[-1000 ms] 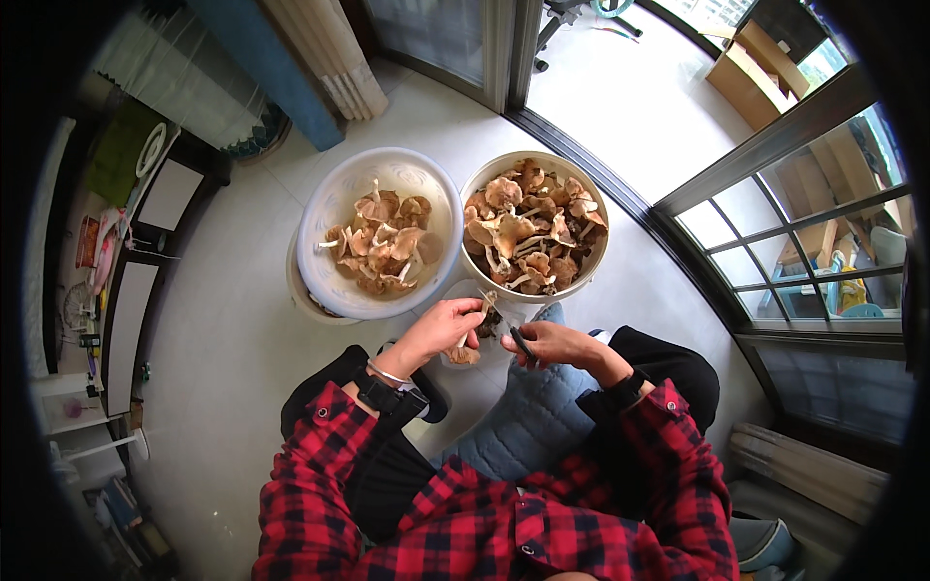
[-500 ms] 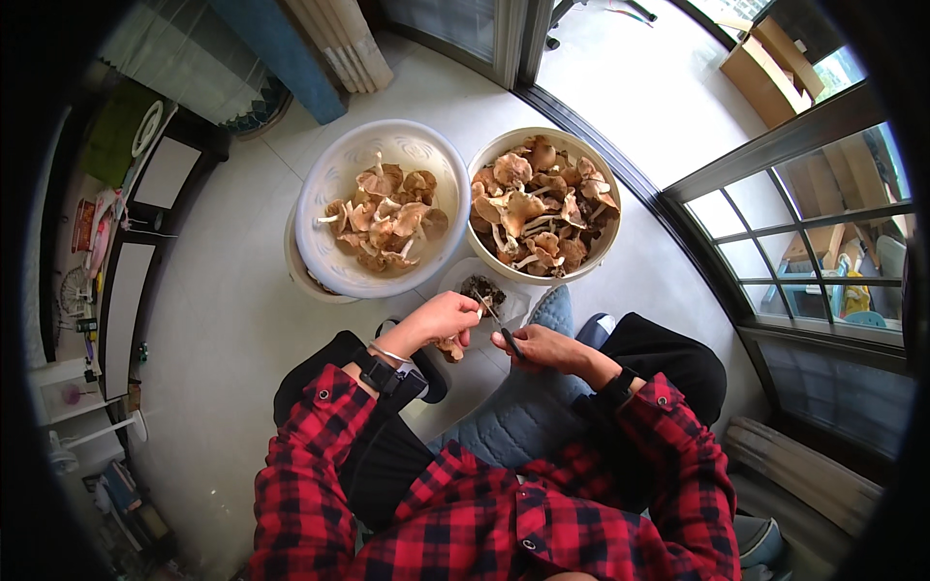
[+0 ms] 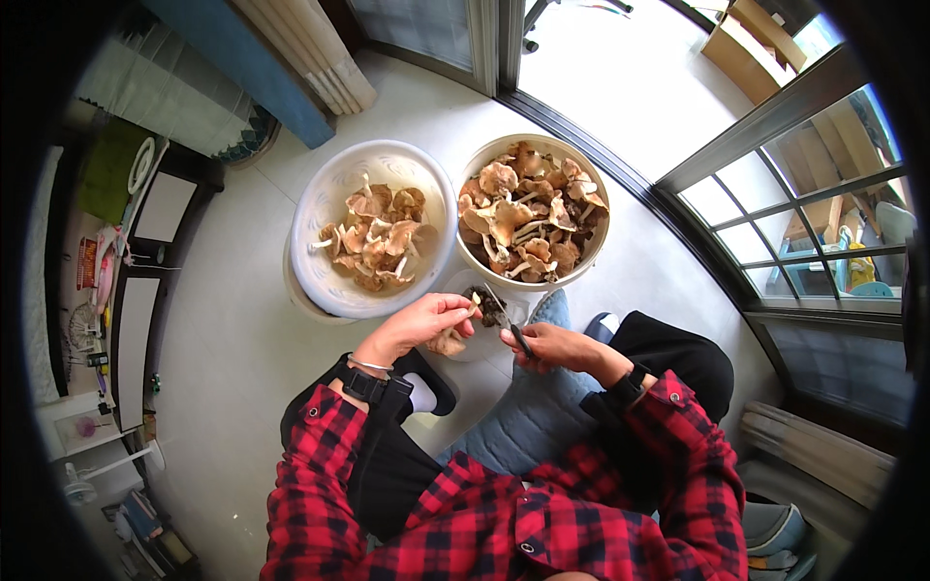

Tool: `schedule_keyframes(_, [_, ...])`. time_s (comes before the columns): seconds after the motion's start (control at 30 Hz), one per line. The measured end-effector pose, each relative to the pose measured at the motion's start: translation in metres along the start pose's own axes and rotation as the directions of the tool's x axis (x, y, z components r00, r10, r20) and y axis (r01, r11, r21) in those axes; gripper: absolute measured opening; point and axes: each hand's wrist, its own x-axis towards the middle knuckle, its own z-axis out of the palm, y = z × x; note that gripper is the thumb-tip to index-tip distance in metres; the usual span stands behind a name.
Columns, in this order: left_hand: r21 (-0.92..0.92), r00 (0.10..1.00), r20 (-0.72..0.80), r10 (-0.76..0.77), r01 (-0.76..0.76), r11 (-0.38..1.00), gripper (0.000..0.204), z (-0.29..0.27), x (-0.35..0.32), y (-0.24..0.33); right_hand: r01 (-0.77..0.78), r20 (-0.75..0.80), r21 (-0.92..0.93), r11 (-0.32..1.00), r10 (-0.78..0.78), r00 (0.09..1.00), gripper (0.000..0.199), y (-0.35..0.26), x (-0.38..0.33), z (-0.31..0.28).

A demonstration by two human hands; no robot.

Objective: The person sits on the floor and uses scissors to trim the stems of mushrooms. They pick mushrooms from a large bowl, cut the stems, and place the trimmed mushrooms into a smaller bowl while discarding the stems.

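My left hand (image 3: 421, 324) is closed around a mushroom (image 3: 447, 342). Its brown cap hangs below my fingers and the pale stem end sticks out by my thumb. In my right hand (image 3: 557, 346) is a pair of black-handled scissors (image 3: 520, 339), the metal blades pointing up and left near the stem, apart from it. Beneath the blades lie dark trimmings (image 3: 487, 308) on a whitish sheet or bag, partly hidden by my hands. Beyond my left hand stands a pale basin (image 3: 320, 261) with several brown mushrooms (image 3: 378, 237). To its right, a cream tub (image 3: 603, 228) is heaped with more mushrooms (image 3: 523, 208).
A blue quilted cushion or cloth (image 3: 518, 416) lies between my legs. Another container shows partly under the pale basin. On the right is a dark-framed glass door (image 3: 775, 213); on the left, a cabinet (image 3: 136, 334) with items on it. Curtains (image 3: 310, 58) hang at the back.
The scissors have drawn slightly away from the mushroom stem, and its pale end now shows. The whole view has shifted a little; basin and tub look unchanged.
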Motion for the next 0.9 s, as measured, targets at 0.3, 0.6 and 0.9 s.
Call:
schedule_keyframes(0.3, [-0.136,1.0,-0.006,-0.026,0.025,0.99,0.032,0.007,0.001,0.003,0.107,-0.093,-0.466,0.878,-0.169,0.981,0.079,-0.01,-0.008,-0.009])
schedule_keyframes(0.6, [-0.094,0.997,0.011,-0.079,0.08,0.992,0.026,0.009,0.006,-0.006,0.06,-0.17,-0.625,0.779,-0.211,0.963,0.078,-0.004,-0.002,-0.004])
schedule_keyframes(0.9, [-0.117,0.978,0.047,-0.205,0.209,0.971,0.022,0.005,0.004,-0.015,-0.013,0.006,-0.393,0.919,0.017,1.0,0.077,-0.007,-0.007,-0.004])
